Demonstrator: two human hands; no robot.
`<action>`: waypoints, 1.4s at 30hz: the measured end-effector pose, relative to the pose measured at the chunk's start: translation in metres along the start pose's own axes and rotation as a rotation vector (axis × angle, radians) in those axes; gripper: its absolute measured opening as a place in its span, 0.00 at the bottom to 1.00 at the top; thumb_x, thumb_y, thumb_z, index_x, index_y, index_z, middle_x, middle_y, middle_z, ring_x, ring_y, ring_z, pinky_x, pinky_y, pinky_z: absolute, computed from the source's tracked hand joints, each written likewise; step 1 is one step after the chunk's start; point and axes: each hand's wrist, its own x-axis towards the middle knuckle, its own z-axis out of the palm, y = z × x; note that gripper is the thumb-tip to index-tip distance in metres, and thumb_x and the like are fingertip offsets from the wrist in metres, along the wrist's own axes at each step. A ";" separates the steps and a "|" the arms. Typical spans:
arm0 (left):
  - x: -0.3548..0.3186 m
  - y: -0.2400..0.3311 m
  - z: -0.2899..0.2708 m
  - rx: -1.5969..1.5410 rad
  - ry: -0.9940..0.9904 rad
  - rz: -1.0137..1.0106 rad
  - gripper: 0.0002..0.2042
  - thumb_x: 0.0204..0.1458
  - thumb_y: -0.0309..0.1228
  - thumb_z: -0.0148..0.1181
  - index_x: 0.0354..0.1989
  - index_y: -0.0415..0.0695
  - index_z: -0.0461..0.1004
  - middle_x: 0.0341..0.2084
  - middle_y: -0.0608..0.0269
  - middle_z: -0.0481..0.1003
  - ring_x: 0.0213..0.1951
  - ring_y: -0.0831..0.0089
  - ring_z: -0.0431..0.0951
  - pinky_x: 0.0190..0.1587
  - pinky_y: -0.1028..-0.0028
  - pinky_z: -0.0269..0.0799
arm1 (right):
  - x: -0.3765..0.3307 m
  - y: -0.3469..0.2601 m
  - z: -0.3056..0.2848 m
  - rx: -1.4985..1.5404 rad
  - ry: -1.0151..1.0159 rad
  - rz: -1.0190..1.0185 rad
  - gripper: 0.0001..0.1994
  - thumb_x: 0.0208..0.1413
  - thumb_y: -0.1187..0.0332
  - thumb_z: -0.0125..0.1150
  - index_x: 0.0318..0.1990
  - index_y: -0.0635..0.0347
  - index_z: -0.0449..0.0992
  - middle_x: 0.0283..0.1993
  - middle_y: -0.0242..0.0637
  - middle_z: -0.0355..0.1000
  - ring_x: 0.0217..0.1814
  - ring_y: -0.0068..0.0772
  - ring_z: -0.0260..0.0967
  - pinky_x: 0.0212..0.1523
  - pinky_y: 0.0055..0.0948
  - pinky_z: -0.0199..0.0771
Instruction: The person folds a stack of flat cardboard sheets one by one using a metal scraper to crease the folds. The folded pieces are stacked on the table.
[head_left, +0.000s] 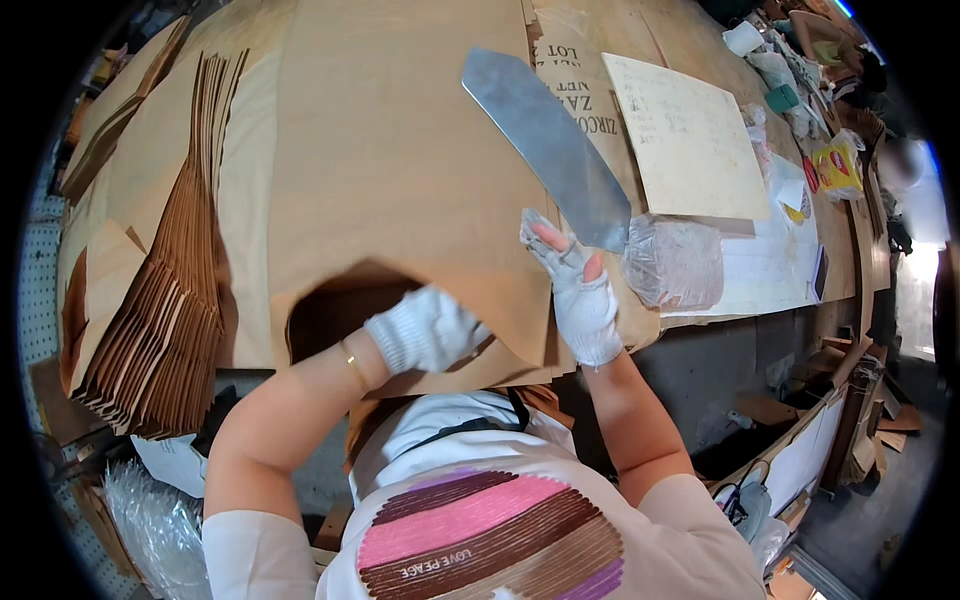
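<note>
A large brown paper bag (pixel 370 160) lies flat on the table, its near end gaping into a dark mouth. My left hand (pixel 430 328), in a white knit glove, is closed at that mouth with the bag's lifted edge in its fingers; the fingertips are partly hidden. To the right, my right hand (pixel 578 292) has its fingers stretched out and the thumb apart, over the bag's right edge. Its glove leaves some fingertips bare. Just beyond it lies a flat grey metal plate (pixel 550 140) with a pointed far end, slanting across the bag's right side.
Fanned folded brown paper bags (pixel 165 310) are stacked at the left. A handwritten cream board (pixel 690 140), a clear plastic-wrapped bundle (pixel 675 262) and a yellow packet (pixel 838 168) lie at the right. Crumpled clear plastic (pixel 150 530) sits below the table's left side.
</note>
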 end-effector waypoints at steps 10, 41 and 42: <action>-0.001 -0.020 -0.051 0.086 -0.298 -0.409 0.30 0.60 0.43 0.51 0.70 0.45 0.65 0.71 0.54 0.65 0.73 0.58 0.59 0.75 0.64 0.50 | 0.013 -0.003 0.034 -1.416 -0.292 -0.260 0.40 0.52 0.56 0.68 0.69 0.70 0.64 0.77 0.54 0.55 0.81 0.55 0.48 0.81 0.47 0.46; -0.159 -0.054 0.033 -0.275 0.835 -0.546 0.35 0.69 0.55 0.44 0.66 0.33 0.69 0.67 0.44 0.68 0.73 0.46 0.60 0.75 0.58 0.53 | 0.070 0.024 0.078 -1.604 -0.354 -0.369 0.42 0.53 0.48 0.68 0.69 0.68 0.65 0.76 0.57 0.56 0.80 0.61 0.48 0.80 0.54 0.43; -0.159 -0.054 0.034 -0.185 0.826 -0.564 0.32 0.69 0.53 0.45 0.66 0.34 0.70 0.66 0.44 0.70 0.73 0.45 0.61 0.74 0.57 0.54 | 0.070 0.025 0.079 -1.607 -0.352 -0.378 0.41 0.53 0.49 0.68 0.69 0.68 0.65 0.76 0.57 0.56 0.80 0.62 0.49 0.80 0.54 0.43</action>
